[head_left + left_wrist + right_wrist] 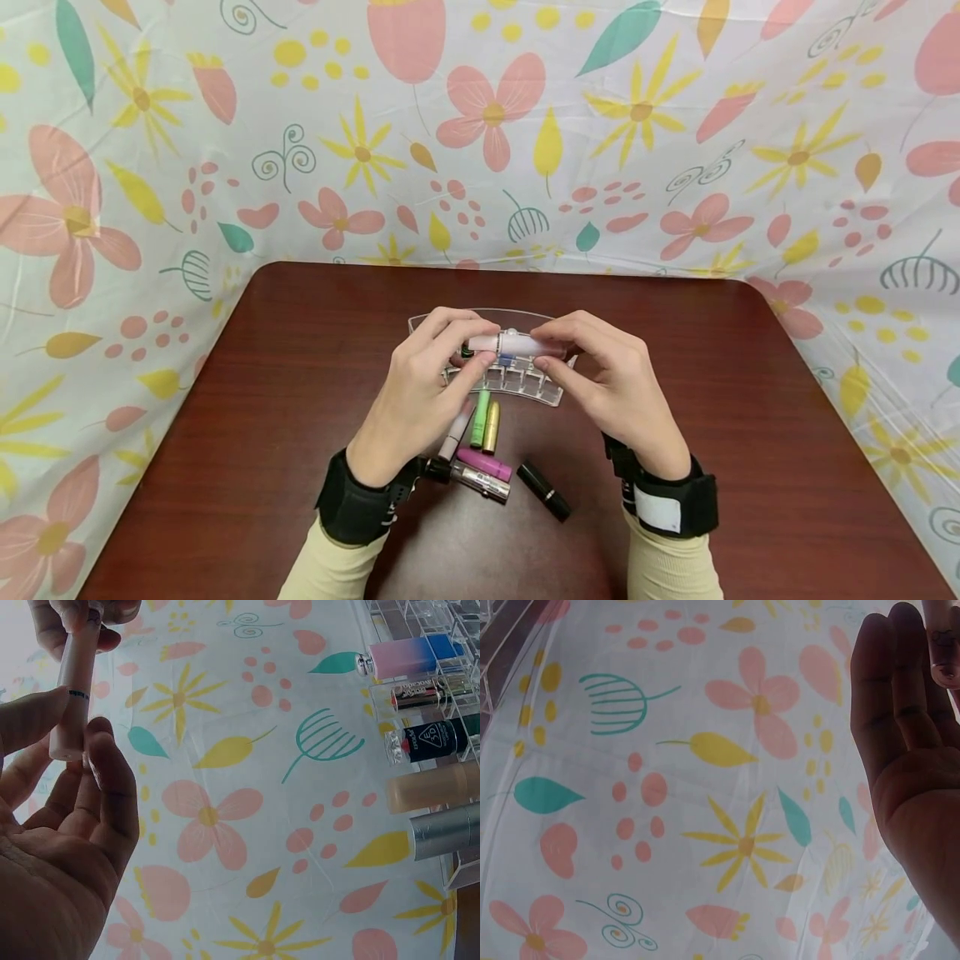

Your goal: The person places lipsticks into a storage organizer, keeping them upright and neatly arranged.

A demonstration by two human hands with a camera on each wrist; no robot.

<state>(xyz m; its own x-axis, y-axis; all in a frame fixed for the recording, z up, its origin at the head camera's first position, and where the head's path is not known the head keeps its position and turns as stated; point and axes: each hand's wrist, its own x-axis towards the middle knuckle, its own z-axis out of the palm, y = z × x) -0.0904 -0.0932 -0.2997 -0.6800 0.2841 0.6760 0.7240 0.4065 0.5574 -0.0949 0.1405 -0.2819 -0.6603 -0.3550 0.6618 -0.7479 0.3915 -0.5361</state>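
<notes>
A pale pink lipstick tube (pixel 517 343) lies level between my two hands, over the clear lipstick organizer (pixel 536 387). My left hand (pixel 420 379) pinches one end with thumb and fingers. The other end is pinched by my right hand (pixel 618 375), whose fingertips partly cover it. In the left wrist view the tube (pixel 73 712) shows a thin dark band with lettering near the left thumb. Only one end of the tube (pixel 946 652) appears in the right wrist view, beside the fingers.
Nearer me on the brown table (pixel 285 433) lie a green tube (pixel 480 419), a gold tube (pixel 491 427), a magenta tube (pixel 483 463), a silver-and-black tube (pixel 480 482) and a black tube (pixel 543 492). Several lipsticks, one pink and blue (pixel 412 656), stand in the organizer.
</notes>
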